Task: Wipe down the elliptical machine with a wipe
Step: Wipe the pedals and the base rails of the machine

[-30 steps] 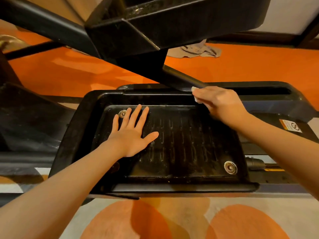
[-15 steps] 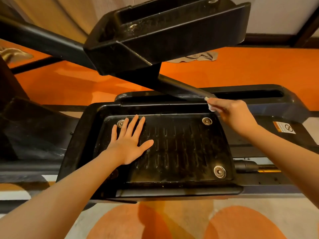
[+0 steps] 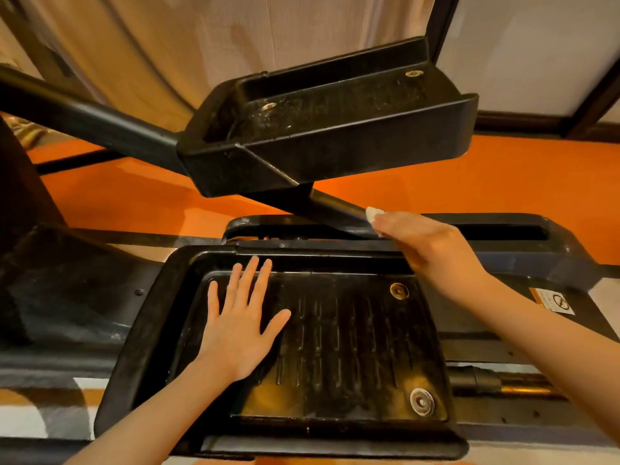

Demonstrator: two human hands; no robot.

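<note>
The near black foot pedal point(image 3: 352, 347) of the elliptical machine fills the lower middle of the head view, dusty and ribbed. My left hand point(image 3: 240, 327) lies flat on its left part, fingers spread. My right hand point(image 3: 426, 243) grips a small white wipe point(image 3: 372, 213) and holds it against the black pedal arm point(image 3: 332, 204) just beyond the pedal's far rim. Only a corner of the wipe shows past the fingers. The second pedal point(image 3: 328, 132) hangs raised above and behind.
A black rail housing point(image 3: 553, 250) with a warning sticker point(image 3: 553, 302) runs to the right. A thick black bar point(image 3: 87, 124) crosses the upper left. Orange floor point(image 3: 503, 176) lies behind, and a curtain and wall panels stand at the back.
My right hand with the wipe has moved from the pedal's far right corner up onto the pedal arm. The view has tilted up. My left hand has stayed flat on the pedal.
</note>
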